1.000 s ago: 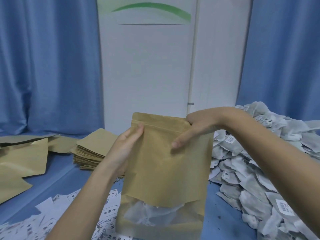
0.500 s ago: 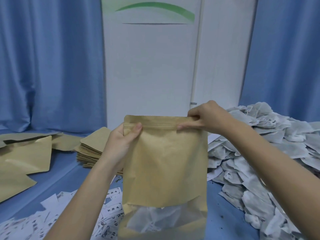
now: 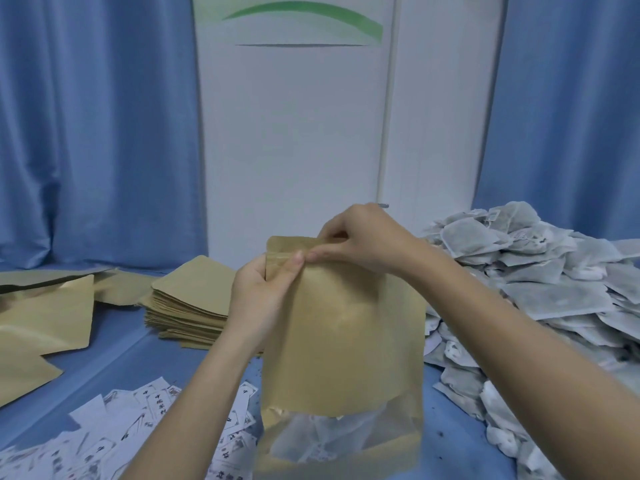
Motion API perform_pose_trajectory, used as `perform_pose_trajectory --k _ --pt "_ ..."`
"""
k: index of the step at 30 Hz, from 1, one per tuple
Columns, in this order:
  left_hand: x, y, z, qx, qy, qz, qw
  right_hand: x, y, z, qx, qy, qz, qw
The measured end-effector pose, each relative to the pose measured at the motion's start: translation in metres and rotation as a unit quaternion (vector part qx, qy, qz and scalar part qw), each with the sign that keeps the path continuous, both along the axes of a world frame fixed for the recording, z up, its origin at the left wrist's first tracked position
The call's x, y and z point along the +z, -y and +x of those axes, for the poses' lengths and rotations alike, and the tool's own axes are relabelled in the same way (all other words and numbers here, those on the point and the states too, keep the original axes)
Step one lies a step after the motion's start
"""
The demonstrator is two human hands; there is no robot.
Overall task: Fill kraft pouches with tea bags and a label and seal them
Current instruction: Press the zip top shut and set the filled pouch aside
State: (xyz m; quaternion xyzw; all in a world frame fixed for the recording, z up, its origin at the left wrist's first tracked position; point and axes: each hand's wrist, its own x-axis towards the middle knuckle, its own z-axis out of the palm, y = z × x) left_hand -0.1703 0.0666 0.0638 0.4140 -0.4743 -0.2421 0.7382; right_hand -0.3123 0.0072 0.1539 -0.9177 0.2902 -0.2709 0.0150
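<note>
Tan kraft stand-up pouch with a clear bottom window point(image 3: 343, 341) upright in front of me, white tea bags visible inside. My left hand point(image 3: 258, 296) grips its top left corner — my right hand point(image 3: 363, 240) pinches the zip strip beside it, thumbs touching. Heap of white tea bags point(image 3: 540, 289) right, stack of flat kraft pouches point(image 3: 187, 306) left, printed paper labels point(image 3: 114, 434) below.

Pouch point(image 3: 343, 341) upright mid-table; stack of pouches point(image 3: 190, 306) behind-left, labels point(image 3: 104, 441) front-left, tea bags point(image 3: 540, 296) heaped along right edge.
</note>
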Motion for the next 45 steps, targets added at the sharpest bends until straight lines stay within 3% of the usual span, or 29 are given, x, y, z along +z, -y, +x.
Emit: perform_pose_trajectory --k 5,9,13,17,21,25,34,37,41,45 --pt "-0.001 0.0 0.001 0.102 -0.023 -0.036 0.994 0.0 0.001 -0.001 -0.009 -0.004 0.003 1.0" --pt "-0.002 0.0 -0.003 0.11 -0.035 -0.047 0.992 0.005 -0.004 0.003 0.002 -0.035 0.017 0.999" --pt "-0.003 0.002 -0.004 0.12 -0.022 -0.051 0.991 0.002 -0.006 0.011 -0.026 -0.072 -0.05 0.996" --pt "-0.003 0.001 -0.002 0.098 -0.009 -0.035 0.995 -0.002 -0.007 0.009 -0.006 -0.037 -0.056 0.998" --pt "-0.005 -0.003 -0.003 0.08 0.019 -0.026 0.996 0.005 -0.007 0.008 0.011 -0.071 -0.021 0.997" --pt "-0.004 -0.005 -0.002 0.109 -0.002 -0.044 0.993 -0.001 -0.007 0.014 0.013 -0.059 -0.069 0.996" --pt "-0.002 -0.005 0.004 0.095 -0.023 -0.056 0.994 -0.001 0.002 -0.01 0.013 -0.033 -0.079 0.996" --pt "-0.004 -0.003 0.007 0.091 -0.024 -0.063 0.994 0.0 0.007 -0.018 0.014 -0.063 -0.078 0.995" --pt "-0.004 0.002 0.009 0.094 -0.035 -0.062 0.993 -0.004 0.014 -0.022 -0.015 -0.08 -0.134 0.988" --pt "-0.007 0.005 0.016 0.099 -0.044 -0.061 0.992 -0.016 0.022 -0.033 -0.086 -0.097 -0.268 0.955"
